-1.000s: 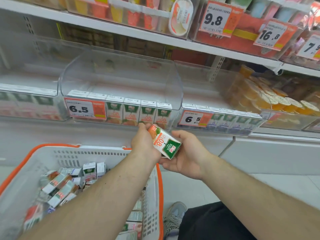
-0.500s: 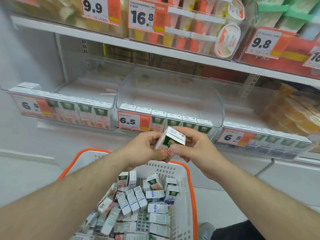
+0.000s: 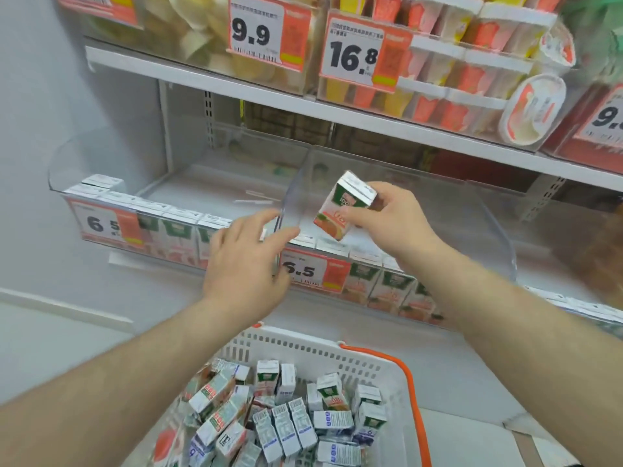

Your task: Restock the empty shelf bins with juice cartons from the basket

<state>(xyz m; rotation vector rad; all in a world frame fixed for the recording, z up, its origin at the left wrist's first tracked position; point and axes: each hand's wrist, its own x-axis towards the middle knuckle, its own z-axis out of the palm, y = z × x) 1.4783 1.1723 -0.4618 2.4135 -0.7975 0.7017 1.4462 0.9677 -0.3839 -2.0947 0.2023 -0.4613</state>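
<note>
Dozens of juice cartons [image 3: 296,429] lie jumbled in the basket [image 3: 377,362] below my arms, while beyond it my left hand [image 3: 246,261] hovers with relaxed fingers and my right hand [image 3: 394,220] pinches one tilted green-and-white carton [image 3: 340,210] over the clear shelf bin [image 3: 472,230].

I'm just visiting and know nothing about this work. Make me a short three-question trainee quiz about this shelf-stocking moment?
1. True or false: the left hand holds a carton.
2. Which hand grips the juice carton? A) left B) right
3. Fill in: the loose cartons lie in a white ____ with orange trim.

Key: 1 false, its fingers are spread, empty. 2 B. 3 basket.
</note>
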